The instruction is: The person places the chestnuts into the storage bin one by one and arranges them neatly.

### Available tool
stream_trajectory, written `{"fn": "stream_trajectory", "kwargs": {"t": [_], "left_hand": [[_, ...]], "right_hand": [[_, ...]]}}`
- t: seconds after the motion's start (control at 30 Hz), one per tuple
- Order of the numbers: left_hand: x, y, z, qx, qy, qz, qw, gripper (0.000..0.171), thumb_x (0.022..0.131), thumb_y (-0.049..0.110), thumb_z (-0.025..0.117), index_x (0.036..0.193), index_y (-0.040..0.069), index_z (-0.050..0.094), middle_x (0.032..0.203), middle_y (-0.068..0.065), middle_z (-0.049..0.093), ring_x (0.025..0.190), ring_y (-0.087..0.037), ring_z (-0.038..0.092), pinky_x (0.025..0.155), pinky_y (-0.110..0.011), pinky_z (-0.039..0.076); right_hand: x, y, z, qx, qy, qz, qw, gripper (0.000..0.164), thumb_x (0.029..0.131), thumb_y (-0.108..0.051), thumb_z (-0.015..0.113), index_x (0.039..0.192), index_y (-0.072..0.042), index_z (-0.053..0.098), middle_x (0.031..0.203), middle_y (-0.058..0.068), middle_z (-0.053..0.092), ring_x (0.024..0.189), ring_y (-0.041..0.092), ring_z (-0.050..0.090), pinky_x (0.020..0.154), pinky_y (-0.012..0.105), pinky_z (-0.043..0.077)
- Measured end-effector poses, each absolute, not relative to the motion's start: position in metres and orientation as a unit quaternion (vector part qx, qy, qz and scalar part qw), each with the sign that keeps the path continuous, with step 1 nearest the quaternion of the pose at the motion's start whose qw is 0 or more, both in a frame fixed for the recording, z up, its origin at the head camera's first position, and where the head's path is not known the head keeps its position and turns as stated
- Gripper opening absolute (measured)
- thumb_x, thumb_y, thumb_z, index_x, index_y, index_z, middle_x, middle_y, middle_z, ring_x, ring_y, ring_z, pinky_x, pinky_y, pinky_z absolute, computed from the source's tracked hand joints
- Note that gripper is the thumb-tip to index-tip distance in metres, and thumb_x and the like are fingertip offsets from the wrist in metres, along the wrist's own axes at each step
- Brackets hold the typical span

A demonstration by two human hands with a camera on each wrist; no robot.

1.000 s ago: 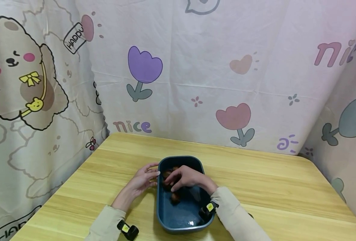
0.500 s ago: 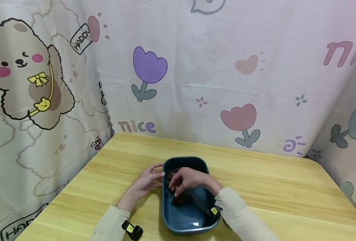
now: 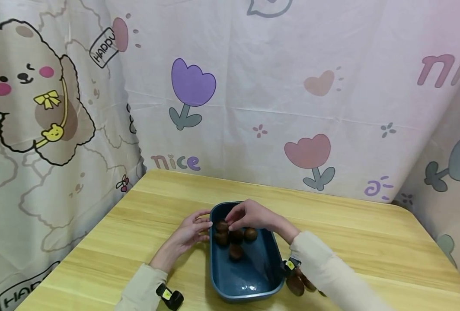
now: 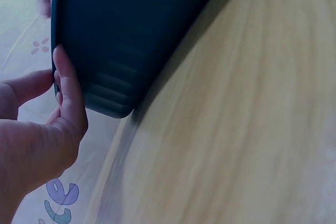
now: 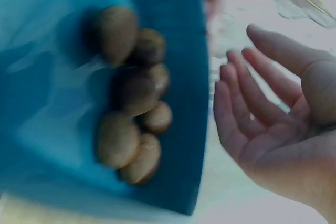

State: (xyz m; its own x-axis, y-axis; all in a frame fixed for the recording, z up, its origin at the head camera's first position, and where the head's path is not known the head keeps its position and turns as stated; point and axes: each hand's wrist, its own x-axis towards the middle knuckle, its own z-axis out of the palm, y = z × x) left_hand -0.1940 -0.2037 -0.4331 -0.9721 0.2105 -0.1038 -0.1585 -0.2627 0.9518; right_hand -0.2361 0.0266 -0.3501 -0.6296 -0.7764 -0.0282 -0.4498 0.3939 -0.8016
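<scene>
A deep, dark blue rectangular bin (image 3: 224, 280) with rounded corners stands on the table. Inside it, toward the far left, lie several brown, rounded, egg-like pieces (image 5: 118, 142); their kind does not show clearly. My left hand (image 3: 191, 228) is at the bin's left side, fingertips touching the outer wall near the rim, as the left wrist view also shows. My right hand (image 3: 249, 214) hovers over the bin's far part, above the brown pieces. In the right wrist view its fingers are loosely bent with nothing between them.
More brown oval pieces (image 3: 295, 285) lie on the wooden table (image 3: 354, 242) to the right of the bin, partly hidden by the right sleeve (image 3: 327, 268). A printed curtain (image 3: 253, 86) hangs behind the table and along both sides.
My right hand has lifted up and to the right from low inside the bin, uncovering the brown pieces there. The left hand keeps its place at the bin's side.
</scene>
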Motion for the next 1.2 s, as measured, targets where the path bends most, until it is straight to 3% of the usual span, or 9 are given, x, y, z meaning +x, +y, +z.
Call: {"fn": "stream_trajectory", "kwargs": {"t": [0.27, 0.57, 0.87, 1.2], "left_hand": [[-0.193, -0.204, -0.434, 0.023, 0.595, 0.794, 0.119, 0.051, 0.094, -0.003, 0.053, 0.140, -0.007, 0.031, 0.098, -0.007, 0.056, 0.077, -0.013, 0.059, 0.065, -0.027, 0.052], [-0.192, -0.204, -0.434, 0.025, 0.597, 0.794, 0.114, 0.051, 0.094, -0.002, 0.054, 0.139, -0.008, 0.031, 0.099, -0.008, 0.056, 0.078, -0.013, 0.058, 0.066, -0.027, 0.052], [-0.193, -0.203, -0.435, 0.024, 0.597, 0.794, 0.115, 0.051, 0.094, -0.002, 0.054, 0.140, -0.007, 0.031, 0.099, -0.007, 0.055, 0.077, -0.013, 0.058, 0.065, -0.027, 0.052], [-0.193, -0.204, -0.435, 0.023, 0.594, 0.796, 0.117, 0.051, 0.094, -0.002, 0.053, 0.140, -0.007, 0.031, 0.098, -0.006, 0.056, 0.077, -0.013, 0.059, 0.065, -0.027, 0.052]], "right_hand": [[-0.214, 0.034, -0.365, -0.348, 0.862, -0.311, 0.198, 0.019, 0.079, -0.005, 0.079, 0.096, 0.000, 0.072, 0.085, 0.004, 0.069, 0.076, 0.012, 0.062, 0.066, 0.027, 0.052], [-0.196, 0.021, -0.388, -0.324, 0.860, -0.329, 0.216, 0.022, 0.071, -0.001, 0.083, 0.088, 0.000, 0.069, 0.075, 0.002, 0.063, 0.055, 0.010, 0.058, 0.046, 0.026, 0.052], [-0.191, 0.009, -0.395, -0.362, 0.860, -0.333, 0.138, 0.017, 0.072, -0.006, 0.082, 0.085, -0.001, 0.071, 0.071, -0.001, 0.063, 0.058, 0.002, 0.053, 0.053, 0.020, 0.045], [-0.196, 0.015, -0.392, -0.330, 0.851, -0.375, 0.164, 0.022, 0.073, 0.001, 0.076, 0.094, 0.003, 0.070, 0.083, 0.007, 0.070, 0.068, 0.010, 0.063, 0.060, 0.024, 0.052]]}}
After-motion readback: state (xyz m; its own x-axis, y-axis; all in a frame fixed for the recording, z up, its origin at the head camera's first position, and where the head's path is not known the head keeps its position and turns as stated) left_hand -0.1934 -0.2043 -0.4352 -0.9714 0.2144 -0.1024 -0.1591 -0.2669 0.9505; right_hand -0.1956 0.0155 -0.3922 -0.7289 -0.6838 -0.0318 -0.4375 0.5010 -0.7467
